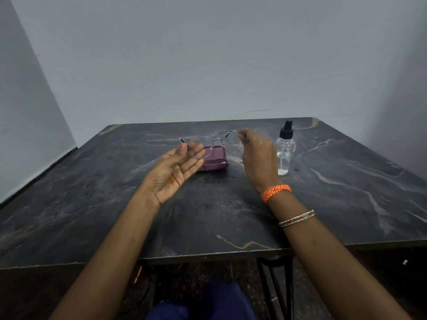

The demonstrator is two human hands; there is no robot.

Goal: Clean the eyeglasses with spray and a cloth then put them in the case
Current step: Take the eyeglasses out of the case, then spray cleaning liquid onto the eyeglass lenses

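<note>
the right hand point(256, 155) pinches the thin metal-framed clear eyeglasses point(213, 145) at the temple end nearest it, fingers curled round the wire, so the frame hangs raised above the dark marble-patterned tabletop point(231, 211) with both lenses free to be sprayed or wiped. the left hand point(175, 172) is spread, palm up, fingers straight, its fingertips at or just under the far lens from the pinch; whether they touch the glass i cannot tell. it looks placed to steady that side.

directly below the held frame lies the closed purple oval hard case point(213, 161), still to be opened. just beyond the pinching hand, on its outer side, stands the clear plastic spray bottle with a black pump top point(285, 150), upright and within easy reach. no cloth shows anywhere. an orange braided band point(275, 191) and thin beaded bangles point(297, 218) circle the right wrist.
</note>
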